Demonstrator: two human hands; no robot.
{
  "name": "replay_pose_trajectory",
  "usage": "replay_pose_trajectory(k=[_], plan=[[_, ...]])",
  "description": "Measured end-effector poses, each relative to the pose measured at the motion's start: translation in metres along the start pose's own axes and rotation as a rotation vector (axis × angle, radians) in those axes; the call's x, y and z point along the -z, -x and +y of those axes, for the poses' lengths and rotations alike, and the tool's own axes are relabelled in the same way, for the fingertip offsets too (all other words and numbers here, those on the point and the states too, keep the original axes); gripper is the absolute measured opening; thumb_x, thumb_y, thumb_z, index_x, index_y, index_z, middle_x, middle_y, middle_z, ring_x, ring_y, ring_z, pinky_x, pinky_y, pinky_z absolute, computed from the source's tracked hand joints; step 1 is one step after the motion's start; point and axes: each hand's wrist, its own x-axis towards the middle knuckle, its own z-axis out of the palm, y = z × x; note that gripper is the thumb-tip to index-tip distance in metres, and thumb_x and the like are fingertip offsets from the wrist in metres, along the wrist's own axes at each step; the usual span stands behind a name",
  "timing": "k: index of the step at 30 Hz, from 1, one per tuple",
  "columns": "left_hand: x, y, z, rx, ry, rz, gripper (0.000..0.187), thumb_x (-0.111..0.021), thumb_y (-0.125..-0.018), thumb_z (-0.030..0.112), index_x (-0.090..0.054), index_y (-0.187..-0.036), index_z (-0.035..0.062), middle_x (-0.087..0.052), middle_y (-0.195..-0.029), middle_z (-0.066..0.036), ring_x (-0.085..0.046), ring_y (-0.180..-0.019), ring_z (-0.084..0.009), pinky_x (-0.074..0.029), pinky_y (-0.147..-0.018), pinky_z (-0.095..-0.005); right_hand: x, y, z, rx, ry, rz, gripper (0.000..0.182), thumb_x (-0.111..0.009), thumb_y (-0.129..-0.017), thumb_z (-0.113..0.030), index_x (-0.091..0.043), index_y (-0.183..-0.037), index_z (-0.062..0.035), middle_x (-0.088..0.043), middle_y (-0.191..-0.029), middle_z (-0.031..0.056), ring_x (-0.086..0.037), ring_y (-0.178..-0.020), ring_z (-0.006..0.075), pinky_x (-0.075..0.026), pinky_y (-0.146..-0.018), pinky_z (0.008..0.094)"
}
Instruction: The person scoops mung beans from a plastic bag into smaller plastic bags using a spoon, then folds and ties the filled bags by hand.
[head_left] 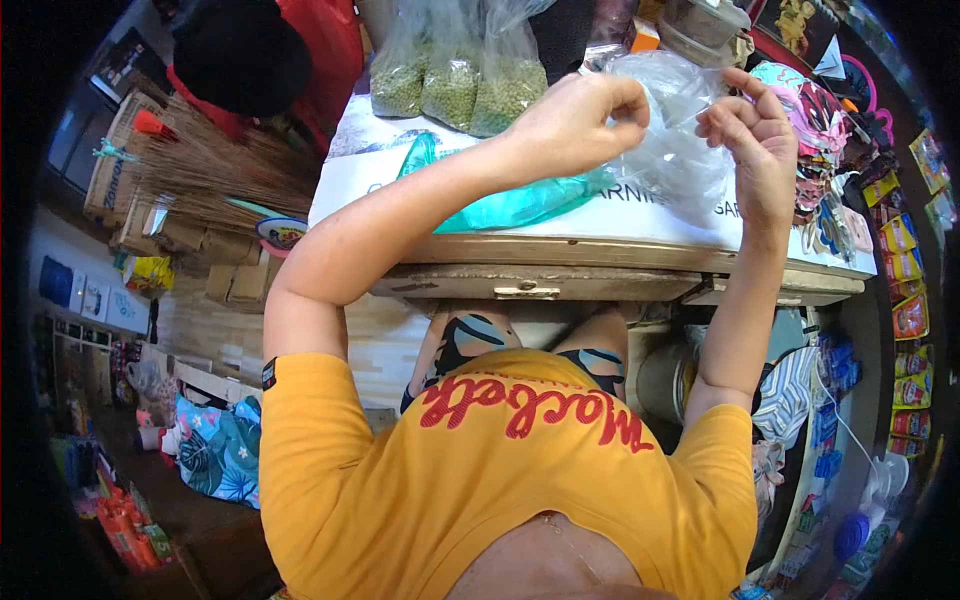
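Left grip point(590, 120) is curling fingers toward thumb by the clear bag point(672, 140); right grip point(757, 145) is bending fingers at its other side. Whether either is grasping film, cannot tell. Clear bag is showing between both, over the worktop point(560, 252), near the green bag point(535, 207). Three seed bags point(450, 88) are standing behind.

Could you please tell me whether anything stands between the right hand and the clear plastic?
Nothing visible does: the right hand is at the edge of the clear plastic, though contact is unclear.
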Motion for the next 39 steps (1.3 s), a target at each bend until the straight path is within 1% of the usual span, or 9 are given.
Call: replay_pose_trajectory(k=[7, 14, 18, 20, 22, 25, 26, 34, 39], plan=[[-0.004, -0.035, 0.007, -0.107, 0.072, 0.051, 0.019, -0.058, -0.080, 0.006, -0.055, -0.096, -0.0011, -0.051, -0.066, -0.001, -0.050, -0.064, -0.0075, -0.042, -0.059, -0.0248, 0.028, -0.003, -0.006, -0.070, -0.082, 0.116, 0.020, -0.059, -0.086, -0.010, -0.061, -0.100, 0.0039, -0.064, -0.077, 0.0100, -0.061, -0.064, 0.0152, -0.050, -0.061, 0.0248], [0.018, -0.042, 0.009, -0.108, -0.186, -0.237, 0.024, -0.057, -0.072, 0.005, -0.063, -0.094, -0.0015, -0.043, -0.060, -0.001, -0.044, -0.057, -0.0101, -0.038, -0.054, -0.0269, 0.068, 0.002, -0.004, -0.024, -0.232, 0.222, 0.013, -0.059, -0.087, -0.011, -0.062, -0.092, 0.0008, -0.064, -0.074, 0.0093, -0.062, -0.062, 0.0144, -0.052, -0.057, 0.0254], [0.036, -0.037, -0.001, 0.014, -0.148, -0.271, 0.021, -0.058, -0.074, 0.007, -0.064, -0.092, -0.0031, -0.062, -0.075, -0.006, -0.056, -0.071, -0.0115, -0.046, -0.069, -0.0253, 0.072, 0.008, 0.000, -0.048, -0.211, 0.300, 0.013, -0.060, -0.087, -0.014, -0.061, -0.086, -0.0014, -0.062, -0.070, 0.0070, -0.057, -0.056, 0.0122, -0.048, -0.051, 0.0226], [0.043, -0.037, -0.005, 0.090, -0.082, -0.171, 0.021, -0.062, -0.077, 0.013, -0.064, -0.092, -0.0013, -0.065, -0.080, -0.009, -0.060, -0.073, -0.0149, -0.047, -0.072, -0.0265, 0.071, 0.009, 0.003, -0.035, -0.211, 0.286, 0.015, -0.060, -0.087, -0.016, -0.061, -0.082, -0.0023, -0.060, -0.068, 0.0060, -0.054, -0.053, 0.0109, -0.044, -0.048, 0.0212], [0.047, -0.030, 0.000, -0.046, -0.408, 0.186, 0.018, -0.062, -0.076, 0.018, -0.065, -0.082, 0.0013, -0.064, -0.078, -0.016, -0.062, -0.074, -0.0283, -0.048, -0.067, -0.0378, 0.065, 0.008, 0.008, -0.013, -0.242, 0.300, 0.017, -0.060, -0.087, -0.018, -0.060, -0.079, -0.0031, -0.059, -0.066, 0.0053, -0.051, -0.051, 0.0099, -0.041, -0.045, 0.0199], [0.032, -0.015, 0.036, -0.244, -0.458, 0.441, 0.024, -0.063, -0.077, 0.026, -0.061, -0.075, 0.0022, -0.060, -0.073, -0.016, -0.060, -0.071, -0.0330, -0.047, -0.063, -0.0422, 0.025, 0.007, 0.018, 0.077, -0.112, 0.414, 0.012, -0.062, -0.086, -0.014, -0.062, -0.085, -0.0017, -0.059, -0.067, 0.0043, -0.052, -0.053, 0.0089, -0.043, -0.047, 0.0190], [0.021, -0.015, 0.032, -0.353, -0.402, 0.433, 0.034, -0.069, -0.077, 0.032, -0.056, -0.071, 0.0015, -0.053, -0.062, -0.011, -0.052, -0.054, -0.0206, -0.039, -0.050, -0.0335, 0.007, 0.007, 0.019, 0.126, -0.082, 0.405, 0.011, -0.063, -0.085, -0.012, -0.063, -0.086, -0.0012, -0.059, -0.068, 0.0039, -0.053, -0.054, 0.0090, -0.044, -0.049, 0.0192], [0.011, -0.010, 0.008, -0.117, -0.295, 0.314, 0.029, -0.070, -0.074, 0.028, -0.063, -0.081, 0.0003, -0.058, -0.075, -0.011, -0.056, -0.063, -0.0206, -0.045, -0.057, -0.0307, -0.070, 0.020, 0.030, 0.065, -0.009, 0.122, 0.023, -0.075, -0.071, -0.003, -0.053, -0.064, -0.0066, -0.056, -0.066, -0.0035, -0.048, -0.061, 0.0025, -0.040, -0.055, 0.0162], [0.020, 0.002, 0.015, -0.050, -0.299, 0.338, 0.017, -0.067, -0.076, 0.016, -0.060, -0.080, 0.0004, -0.056, -0.068, -0.008, -0.055, -0.060, -0.0106, -0.044, -0.054, -0.0254, -0.069, 0.015, 0.030, 0.056, -0.165, 0.135, 0.025, -0.074, -0.072, -0.003, -0.051, -0.062, -0.0056, -0.061, -0.072, 0.0035, -0.054, -0.063, 0.0060, -0.045, -0.059, 0.0194]])
